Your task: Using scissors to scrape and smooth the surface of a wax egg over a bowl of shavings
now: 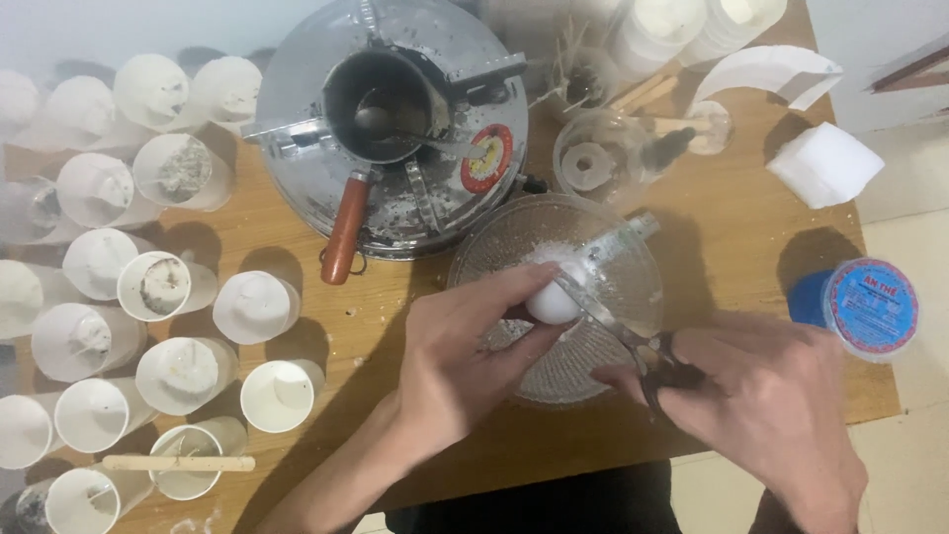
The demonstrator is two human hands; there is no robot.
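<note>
My left hand [465, 351] holds a small white lump of wax [550, 303] over a clear ribbed glass bowl [633, 297] with white shavings in it. My right hand [771, 396] grips a pair of scissors [618, 297] by its dark handles. The metal blades lie against the white lump, pointing up and to the right over the bowl.
A round metal stove [297, 89] carries a small dark pot [381, 104] with a spoon and a brown handle [346, 229]. Many white paper cups [188, 374] fill the left of the wooden table [732, 227]. A glass jar [603, 158], white blocks [825, 163] and a blue-lidded tub [870, 307] stand to the right.
</note>
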